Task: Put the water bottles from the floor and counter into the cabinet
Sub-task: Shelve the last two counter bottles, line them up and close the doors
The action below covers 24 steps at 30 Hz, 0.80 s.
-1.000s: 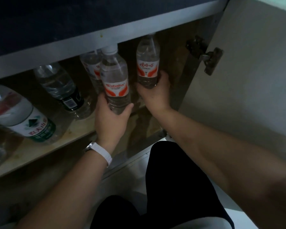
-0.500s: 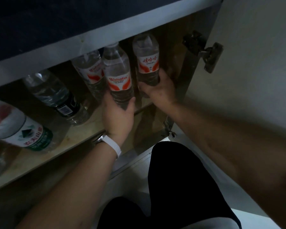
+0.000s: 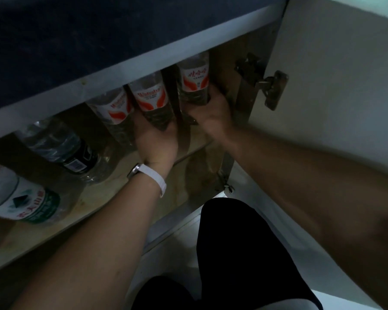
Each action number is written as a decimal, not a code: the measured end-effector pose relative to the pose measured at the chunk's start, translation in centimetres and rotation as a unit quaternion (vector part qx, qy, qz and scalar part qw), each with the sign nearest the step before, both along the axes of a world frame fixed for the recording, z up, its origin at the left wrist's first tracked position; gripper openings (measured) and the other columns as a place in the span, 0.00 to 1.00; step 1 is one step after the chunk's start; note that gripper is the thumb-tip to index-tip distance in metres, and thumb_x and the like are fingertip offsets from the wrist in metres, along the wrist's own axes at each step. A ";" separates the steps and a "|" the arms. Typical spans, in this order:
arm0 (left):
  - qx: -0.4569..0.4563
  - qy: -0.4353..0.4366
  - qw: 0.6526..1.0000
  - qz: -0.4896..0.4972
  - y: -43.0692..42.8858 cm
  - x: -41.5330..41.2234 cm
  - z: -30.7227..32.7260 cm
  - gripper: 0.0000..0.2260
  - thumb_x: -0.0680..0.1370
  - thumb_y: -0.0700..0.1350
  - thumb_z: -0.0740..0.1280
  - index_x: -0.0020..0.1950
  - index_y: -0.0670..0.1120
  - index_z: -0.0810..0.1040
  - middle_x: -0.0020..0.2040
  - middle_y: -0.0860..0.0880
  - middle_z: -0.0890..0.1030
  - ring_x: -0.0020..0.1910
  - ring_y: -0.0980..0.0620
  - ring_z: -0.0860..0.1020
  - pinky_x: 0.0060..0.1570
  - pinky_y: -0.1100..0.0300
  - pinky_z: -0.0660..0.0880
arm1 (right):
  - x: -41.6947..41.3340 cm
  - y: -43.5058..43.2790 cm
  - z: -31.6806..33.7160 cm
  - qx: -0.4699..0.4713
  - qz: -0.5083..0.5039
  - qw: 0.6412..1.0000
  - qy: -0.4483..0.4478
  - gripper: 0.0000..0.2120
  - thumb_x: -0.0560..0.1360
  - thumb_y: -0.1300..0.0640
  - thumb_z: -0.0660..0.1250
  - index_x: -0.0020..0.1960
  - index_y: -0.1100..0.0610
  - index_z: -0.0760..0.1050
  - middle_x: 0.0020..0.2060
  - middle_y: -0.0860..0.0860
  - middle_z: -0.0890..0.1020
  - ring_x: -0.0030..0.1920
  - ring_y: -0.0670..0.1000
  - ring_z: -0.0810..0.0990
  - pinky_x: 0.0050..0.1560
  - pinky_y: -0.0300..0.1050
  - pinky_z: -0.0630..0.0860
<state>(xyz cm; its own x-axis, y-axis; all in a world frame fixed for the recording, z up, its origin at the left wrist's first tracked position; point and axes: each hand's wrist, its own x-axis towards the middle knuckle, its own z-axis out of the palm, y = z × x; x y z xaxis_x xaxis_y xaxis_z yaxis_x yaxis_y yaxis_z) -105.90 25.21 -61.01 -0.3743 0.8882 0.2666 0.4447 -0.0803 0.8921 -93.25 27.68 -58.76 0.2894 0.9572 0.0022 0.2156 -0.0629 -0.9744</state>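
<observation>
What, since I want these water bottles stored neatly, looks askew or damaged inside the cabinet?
No bottle looks toppled or spilled. The left hand grips the middle red-and-white-labelled clear bottle, the right hand the rightmost bottle; both seem upright. Only the pale wooden shelf looks odd: blotchy stains mark it.

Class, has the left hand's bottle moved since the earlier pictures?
Yes. The bottle went deeper into the cabinet, from in front of the neighbouring bottle to beside it.

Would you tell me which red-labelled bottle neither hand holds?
The leftmost red-labelled bottle; the left hand grips the middle one, the right hand the rightmost.
</observation>
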 end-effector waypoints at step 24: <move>-0.052 0.116 0.988 0.088 2.6 2.6 -0.6 0.34 0.76 0.54 0.72 0.74 0.38 0.65 0.73 0.37 0.68 0.74 0.40 0.64 0.71 0.57 0.50 | 0.8 2.9 -2.5 0.001 0.041 0.999 -0.034 0.38 0.71 0.52 0.75 0.76 0.51 0.61 0.71 0.51 0.72 0.71 0.51 0.69 0.61 0.36 0.64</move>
